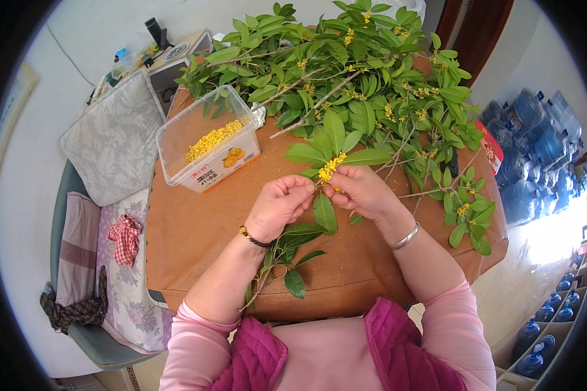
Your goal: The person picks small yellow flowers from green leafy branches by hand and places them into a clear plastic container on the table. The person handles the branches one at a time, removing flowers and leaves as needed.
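Observation:
A leafy sprig (333, 132) with a cluster of small yellow flowers (331, 167), which looks like osmanthus, is held up over the table in front of me. My left hand (284, 199) pinches its thin stem between thumb and fingertips. Right at the flower cluster, the fingers of my right hand (359, 190) are closed; flowers show at their tips. To the left stands an open clear plastic tub (208, 173), with loose yellow flowers (216, 140) inside. Below my left wrist lies another leafy branch (293, 282), its cut end towards me.
A large pile of flowering branches (371, 78) covers the far side of the brown-covered table (196, 254). A red box (489, 146) sits at the right edge. On the left is a couch with a cushion (115, 139); blue water bottles (523, 156) are stacked on the right.

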`<state>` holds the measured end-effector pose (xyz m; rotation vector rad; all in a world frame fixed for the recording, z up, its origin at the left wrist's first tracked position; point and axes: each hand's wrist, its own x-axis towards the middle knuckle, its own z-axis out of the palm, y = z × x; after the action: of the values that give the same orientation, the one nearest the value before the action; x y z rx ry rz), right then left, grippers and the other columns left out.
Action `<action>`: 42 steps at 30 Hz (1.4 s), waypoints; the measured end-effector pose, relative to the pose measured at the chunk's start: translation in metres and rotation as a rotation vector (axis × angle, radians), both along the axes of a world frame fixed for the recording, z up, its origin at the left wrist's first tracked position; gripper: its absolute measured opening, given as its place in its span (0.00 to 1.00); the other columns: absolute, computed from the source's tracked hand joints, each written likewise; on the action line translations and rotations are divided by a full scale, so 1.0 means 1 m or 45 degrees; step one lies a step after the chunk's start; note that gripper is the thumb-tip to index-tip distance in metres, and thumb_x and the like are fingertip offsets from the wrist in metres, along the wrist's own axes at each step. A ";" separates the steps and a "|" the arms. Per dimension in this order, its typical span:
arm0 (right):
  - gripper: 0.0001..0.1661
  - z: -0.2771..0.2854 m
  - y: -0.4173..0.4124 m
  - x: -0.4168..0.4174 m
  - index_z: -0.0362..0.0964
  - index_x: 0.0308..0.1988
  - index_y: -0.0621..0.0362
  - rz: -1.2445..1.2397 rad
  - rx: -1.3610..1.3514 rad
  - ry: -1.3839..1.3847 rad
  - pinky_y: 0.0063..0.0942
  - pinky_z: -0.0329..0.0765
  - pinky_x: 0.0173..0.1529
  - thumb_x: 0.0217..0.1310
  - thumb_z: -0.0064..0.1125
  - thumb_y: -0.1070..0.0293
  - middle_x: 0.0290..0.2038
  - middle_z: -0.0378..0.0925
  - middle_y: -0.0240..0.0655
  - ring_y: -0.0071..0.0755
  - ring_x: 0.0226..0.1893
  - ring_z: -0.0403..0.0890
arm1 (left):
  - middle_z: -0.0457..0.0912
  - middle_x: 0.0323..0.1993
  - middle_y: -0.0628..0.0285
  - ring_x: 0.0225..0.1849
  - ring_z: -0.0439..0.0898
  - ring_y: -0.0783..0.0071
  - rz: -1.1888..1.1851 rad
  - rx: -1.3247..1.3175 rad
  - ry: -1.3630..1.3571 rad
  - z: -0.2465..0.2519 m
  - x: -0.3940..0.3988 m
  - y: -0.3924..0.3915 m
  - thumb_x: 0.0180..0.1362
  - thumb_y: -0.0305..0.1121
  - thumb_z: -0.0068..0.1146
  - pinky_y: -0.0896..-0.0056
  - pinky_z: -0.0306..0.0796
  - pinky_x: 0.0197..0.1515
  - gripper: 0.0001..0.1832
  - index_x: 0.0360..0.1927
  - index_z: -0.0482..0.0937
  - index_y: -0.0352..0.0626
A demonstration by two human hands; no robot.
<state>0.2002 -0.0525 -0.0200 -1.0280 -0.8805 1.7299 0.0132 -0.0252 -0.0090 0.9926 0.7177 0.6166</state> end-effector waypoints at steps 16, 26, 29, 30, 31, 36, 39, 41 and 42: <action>0.11 0.001 -0.001 0.008 0.65 0.38 0.65 0.026 0.064 0.163 0.09 0.56 0.16 0.61 0.45 0.68 0.30 0.72 0.37 0.14 0.18 0.65 | 0.71 0.18 0.72 0.14 0.59 0.90 0.100 0.121 -0.005 0.001 -0.007 0.006 0.56 0.31 0.51 0.90 0.49 0.15 0.05 0.33 0.74 0.41; 0.12 0.011 -0.004 -0.005 0.67 0.36 0.66 -0.057 0.191 0.028 0.10 0.59 0.19 0.60 0.48 0.66 0.28 0.73 0.35 0.14 0.19 0.67 | 0.71 0.18 0.73 0.18 0.63 0.91 0.219 0.512 0.270 -0.004 0.004 -0.004 0.57 0.29 0.51 0.88 0.56 0.19 0.04 0.32 0.73 0.39; 0.12 0.012 -0.005 -0.009 0.67 0.35 0.65 -0.112 0.120 -0.021 0.10 0.59 0.18 0.58 0.51 0.66 0.24 0.72 0.33 0.14 0.18 0.66 | 0.70 0.17 0.73 0.19 0.64 0.89 0.316 0.833 0.472 -0.013 0.007 -0.009 0.56 0.27 0.51 0.86 0.58 0.21 0.03 0.31 0.73 0.37; 0.12 0.012 -0.005 -0.010 0.68 0.34 0.65 -0.134 0.081 -0.060 0.11 0.59 0.18 0.57 0.52 0.66 0.23 0.71 0.32 0.14 0.17 0.66 | 0.70 0.17 0.73 0.19 0.64 0.89 0.329 0.883 0.522 -0.011 0.009 -0.011 0.55 0.26 0.51 0.86 0.59 0.21 0.03 0.30 0.73 0.37; 0.12 0.012 -0.005 -0.011 0.68 0.33 0.65 -0.155 0.042 -0.100 0.11 0.59 0.18 0.57 0.53 0.66 0.22 0.71 0.31 0.13 0.17 0.65 | 0.70 0.17 0.73 0.20 0.64 0.89 0.343 0.932 0.572 -0.008 0.011 -0.014 0.55 0.26 0.51 0.85 0.60 0.21 0.03 0.30 0.73 0.36; 0.11 0.007 -0.005 -0.016 0.70 0.29 0.64 -0.192 0.103 -0.305 0.10 0.54 0.15 0.57 0.53 0.66 0.16 0.68 0.27 0.12 0.13 0.62 | 0.71 0.17 0.71 0.20 0.66 0.88 0.359 1.017 0.679 -0.004 0.011 -0.015 0.54 0.25 0.52 0.84 0.62 0.23 0.03 0.30 0.74 0.36; 0.11 0.013 -0.007 -0.014 0.70 0.28 0.64 -0.181 0.088 -0.337 0.10 0.54 0.15 0.57 0.53 0.66 0.16 0.67 0.27 0.12 0.13 0.62 | 0.73 0.19 0.71 0.22 0.67 0.88 0.310 0.954 0.667 -0.002 0.008 -0.013 0.54 0.25 0.52 0.85 0.63 0.24 0.04 0.31 0.74 0.36; 0.11 0.013 -0.007 -0.011 0.70 0.28 0.64 -0.143 0.081 -0.338 0.10 0.56 0.16 0.56 0.54 0.67 0.16 0.68 0.26 0.12 0.14 0.63 | 0.74 0.20 0.71 0.23 0.68 0.88 0.264 0.832 0.581 -0.004 0.006 -0.009 0.54 0.26 0.52 0.85 0.64 0.26 0.04 0.32 0.74 0.36; 0.10 0.011 -0.006 -0.007 0.71 0.28 0.64 -0.113 0.082 -0.323 0.10 0.57 0.16 0.56 0.54 0.67 0.16 0.69 0.27 0.12 0.14 0.64 | 0.74 0.21 0.72 0.23 0.68 0.88 0.247 0.807 0.553 -0.006 0.005 -0.008 0.55 0.26 0.51 0.86 0.64 0.26 0.04 0.32 0.74 0.36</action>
<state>0.1931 -0.0580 -0.0094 -1.2426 -1.0259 1.5089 0.0184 -0.0333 -0.0146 1.6879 1.0387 0.8341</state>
